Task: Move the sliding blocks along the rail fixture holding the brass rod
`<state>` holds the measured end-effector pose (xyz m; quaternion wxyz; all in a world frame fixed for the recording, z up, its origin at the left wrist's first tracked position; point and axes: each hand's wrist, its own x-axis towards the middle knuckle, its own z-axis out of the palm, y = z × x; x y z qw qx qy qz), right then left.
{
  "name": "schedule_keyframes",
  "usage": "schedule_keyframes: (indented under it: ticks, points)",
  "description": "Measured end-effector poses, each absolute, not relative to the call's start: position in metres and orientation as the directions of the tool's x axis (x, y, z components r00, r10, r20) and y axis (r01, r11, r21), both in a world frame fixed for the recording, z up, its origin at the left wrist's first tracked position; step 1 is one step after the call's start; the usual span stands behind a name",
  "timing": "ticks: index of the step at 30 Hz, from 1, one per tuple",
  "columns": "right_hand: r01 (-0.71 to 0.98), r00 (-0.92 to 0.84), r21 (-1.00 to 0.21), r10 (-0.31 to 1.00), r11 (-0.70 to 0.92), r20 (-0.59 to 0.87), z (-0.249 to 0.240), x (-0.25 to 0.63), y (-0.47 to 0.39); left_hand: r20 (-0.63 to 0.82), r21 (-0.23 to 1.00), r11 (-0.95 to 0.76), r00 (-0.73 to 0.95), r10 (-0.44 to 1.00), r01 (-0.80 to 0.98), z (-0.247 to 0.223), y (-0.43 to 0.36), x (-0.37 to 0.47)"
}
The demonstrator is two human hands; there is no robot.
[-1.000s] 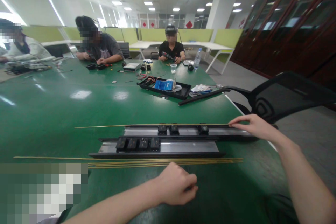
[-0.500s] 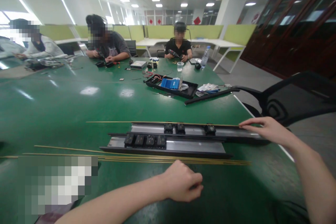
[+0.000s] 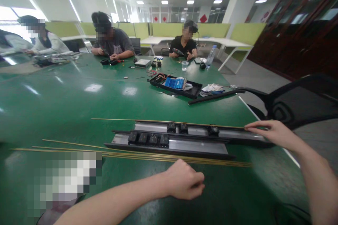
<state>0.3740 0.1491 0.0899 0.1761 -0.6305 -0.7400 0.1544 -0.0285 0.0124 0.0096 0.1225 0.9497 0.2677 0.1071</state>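
My right hand (image 3: 277,134) pinches the right end of a thin brass-coloured rod (image 3: 113,119), which lies along the far edge of the longer metal rail (image 3: 196,129). That rail has dark edges and carries three black blocks (image 3: 183,128) spaced apart. Nearer to me, a shorter rail (image 3: 196,145) bears several black blocks (image 3: 143,138) side by side. My left hand (image 3: 183,180) rests on the green table in a loose fist, with nothing visible in it. Just beyond it lie several more brass-coloured rods (image 3: 211,161), roughly parallel to the rails.
A black tray (image 3: 194,90) holds a blue finned part (image 3: 175,83) and wires. Gloves (image 3: 213,89) and a long black bar (image 3: 211,98) lie beside it. Farther off are a plastic cup (image 3: 184,65), a bottle (image 3: 211,57) and co-workers. A chair (image 3: 303,102) stands right.
The view has shifted slightly, moving the scene a little to the right. Both hands keep nearly the same pose, and my right hand still pinches the rod's end.
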Motion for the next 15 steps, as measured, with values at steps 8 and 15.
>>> schedule_keyframes:
  ticks: [8,15]
  points:
    - [0.848,-0.115,-0.523,0.993,0.08,-0.035,0.0917,0.378,0.1476,0.142,0.271,-0.832,0.835,0.532,0.484,0.0081,0.0118,-0.0267]
    - [0.853,-0.098,-0.519,0.994,0.059,-0.047,0.0916,0.3821,0.1465,0.153,0.271,-0.828,0.827,0.541,0.491,0.0097,0.0096,-0.0248]
